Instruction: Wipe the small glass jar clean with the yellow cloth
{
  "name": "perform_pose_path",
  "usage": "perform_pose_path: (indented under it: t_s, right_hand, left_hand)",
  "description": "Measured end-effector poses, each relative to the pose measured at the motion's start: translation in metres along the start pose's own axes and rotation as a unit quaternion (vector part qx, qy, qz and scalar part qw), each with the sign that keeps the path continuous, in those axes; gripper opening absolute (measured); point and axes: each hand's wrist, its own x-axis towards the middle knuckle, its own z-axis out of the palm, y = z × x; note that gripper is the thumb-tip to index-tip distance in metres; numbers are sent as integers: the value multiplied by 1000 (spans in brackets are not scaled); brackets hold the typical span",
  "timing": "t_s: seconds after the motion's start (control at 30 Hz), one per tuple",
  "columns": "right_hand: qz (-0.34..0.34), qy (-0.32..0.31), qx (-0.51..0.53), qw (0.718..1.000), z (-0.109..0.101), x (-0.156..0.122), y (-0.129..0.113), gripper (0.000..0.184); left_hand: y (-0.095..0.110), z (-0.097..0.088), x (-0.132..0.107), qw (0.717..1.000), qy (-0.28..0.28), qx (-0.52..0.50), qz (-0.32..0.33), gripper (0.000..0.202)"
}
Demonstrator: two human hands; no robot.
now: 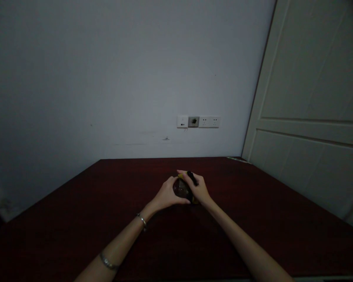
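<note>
Both my hands meet over the middle of a dark red table (76, 219). My left hand (166, 194) curls around a small dark rounded object (181, 190) with a yellow part at its top; I cannot make out what it is. My right hand (198, 188) grips the same object from the right, and a thin black item (191, 177), perhaps a pen or marker, lies across its fingers. The light is dim. My left forearm wears two thin bracelets (142, 221).
A white wall rises behind the table, with a row of sockets (198, 122) above the far edge. A pale panelled door (312, 117) stands at the right. A thin light strip (238, 159) lies at the table's far right corner.
</note>
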Motion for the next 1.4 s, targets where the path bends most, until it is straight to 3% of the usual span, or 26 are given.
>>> perform_pose_path:
  t_s: [0.1,0.27,0.37,0.63,0.83,0.9,1.03,1.13,1.23,1.3,1.4]
  right_hand:
    - [31,14,17,999,0,1,0,27]
    - [-135,-46,-78,987,0,-8,-5,21]
    - [-175,-80,-96,977,-1,-10,-7,22]
    - [-20,20,7,1000,1,-3,-1,25]
    - [-152,-55,-64,985,1,-12,-8,23]
    - [-151,-51,-58,986,2,-12,-9,23]
    - [-36,15,22,999,3,-7,-8,24]
    - [65,47,96,992,3,-2,-5,29]
    - [115,51,129,984,3,0,-3,33]
    - [94,55,110,988,4,-2,-3,31]
    - [-13,44,38,998,5,-8,-5,24]
  left_hand:
    - [2,-1,0,1000,-2,23,0,88]
    - [-4,1,1,1000,5,-21,19,71]
    - [-8,2,1,999,15,-38,18,67]
    - [-1,-1,1,999,12,-3,-35,79]
    - [-5,3,3,998,19,-53,-20,59]
    - [-5,3,3,998,20,-61,-18,57]
    - [-1,-1,1,999,15,-44,-18,73]
    - [2,-4,0,999,16,-25,-18,75]
    - [5,-5,0,999,10,-23,-22,73]
    - [7,-5,1,999,8,-29,-28,73]
    - [6,-4,2,999,10,-43,-29,69]
